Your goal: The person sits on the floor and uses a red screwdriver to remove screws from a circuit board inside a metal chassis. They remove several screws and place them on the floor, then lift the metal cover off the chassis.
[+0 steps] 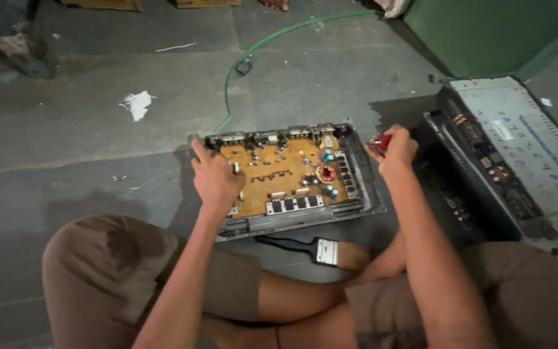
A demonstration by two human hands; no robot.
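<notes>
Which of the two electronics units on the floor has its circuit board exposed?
The one between the hands, its orange board showing. The unit at right has its grey cover on.

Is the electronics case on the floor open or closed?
Open: the case has no cover, and its orange circuit board shows fully from above.

Seated person, viewed from above: bare forearms and brown shorts.
Both arms are uncovered, with no sleeves, and the left hand (216,178) and right hand (395,150) wear no gloves; brown shorts (108,271) with a darker patch cover both thighs; lower legs bare.
</notes>
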